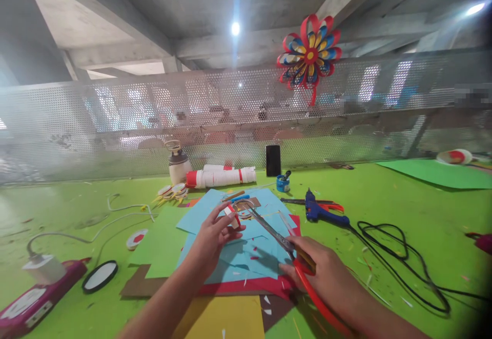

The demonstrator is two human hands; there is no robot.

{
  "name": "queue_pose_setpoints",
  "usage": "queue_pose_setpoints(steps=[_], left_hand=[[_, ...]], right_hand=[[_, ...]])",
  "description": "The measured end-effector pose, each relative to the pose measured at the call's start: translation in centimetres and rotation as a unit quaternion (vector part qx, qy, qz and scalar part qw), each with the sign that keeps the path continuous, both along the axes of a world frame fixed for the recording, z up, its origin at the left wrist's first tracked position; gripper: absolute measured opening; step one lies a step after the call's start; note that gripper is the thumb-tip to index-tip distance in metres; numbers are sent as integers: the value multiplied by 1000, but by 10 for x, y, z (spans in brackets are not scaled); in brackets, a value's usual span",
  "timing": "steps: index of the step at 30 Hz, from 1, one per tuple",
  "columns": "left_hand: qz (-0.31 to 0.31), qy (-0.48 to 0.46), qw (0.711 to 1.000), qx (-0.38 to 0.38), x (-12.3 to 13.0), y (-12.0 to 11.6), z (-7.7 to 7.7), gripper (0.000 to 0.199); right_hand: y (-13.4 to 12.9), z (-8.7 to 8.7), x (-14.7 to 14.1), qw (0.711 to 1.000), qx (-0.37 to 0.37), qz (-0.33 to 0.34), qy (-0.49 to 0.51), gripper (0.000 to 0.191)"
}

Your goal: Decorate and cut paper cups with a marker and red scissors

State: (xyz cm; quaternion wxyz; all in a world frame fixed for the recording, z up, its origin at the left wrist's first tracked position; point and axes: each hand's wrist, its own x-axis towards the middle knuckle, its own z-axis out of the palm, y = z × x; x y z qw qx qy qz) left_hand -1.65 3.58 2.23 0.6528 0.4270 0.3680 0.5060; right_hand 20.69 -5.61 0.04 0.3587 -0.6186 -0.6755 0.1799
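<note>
Presently, the left hand holds a small red-and-white piece between the thumb and the bent fingers, so the grip is closed only as much as this thing permits. The piece is raised above the light blue sheets, near the middle of the scene. To its right, the right hand is closed around the orange handles of the scissors, whose long metal blade points to the far left, with its tip near the piece; whether it touches, I cannot tell, and also I cannot say how far the blades are open. Under the blue sheets lie a green sheet at left and a red sheet at the near side; nearer still is a yellow sheet. On the right side of the green table rests a blue glue gun with its black cord. Farther, a blue jar is standing, and to its left lie stacked white cups. At the near left is a purple power strip. A colourful paper flower shows high, at far right.
</note>
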Motion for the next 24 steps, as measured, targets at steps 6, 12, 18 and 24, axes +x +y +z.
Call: queue_pose_setpoints(steps=[6, 12, 18, 24], left_hand=[[3, -2, 1000, 28, -1, 3, -2, 63], [-8, 8, 1000, 26, -1, 3, -1, 50], [-18, 14, 999, 27, 0, 3, -4, 53], [11, -42, 999, 15, -2, 5, -1, 39]], right_hand=[[-4, 5, -3, 1000, -11, 17, 0, 40], [-7, 8, -4, 999, -23, 29, 2, 39], [-6, 11, -4, 999, -28, 45, 1, 37], [-8, 10, -5, 999, -30, 44, -1, 36]])
